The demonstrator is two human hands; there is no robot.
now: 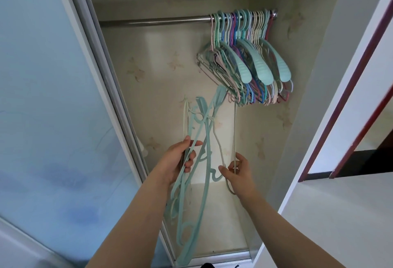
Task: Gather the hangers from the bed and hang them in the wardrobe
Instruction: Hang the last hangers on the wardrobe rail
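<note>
The left hand (180, 159) grips a bundle of teal hangers (191, 182) near the open wardrobe (314, 76), while the right hand (238, 172) pinches one thin hanger (234, 131), probably to separate it for the rod (153, 21).

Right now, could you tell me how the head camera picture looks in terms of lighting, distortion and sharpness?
Head view: soft, even daylight with no harsh shadows; mild glare along the metal rail; wide-angle lens bows the wardrobe's door frame and walls outward; hung hangers look fairly sharp; the bunch of hangers in the left hand and right hand is slightly soft.
</note>
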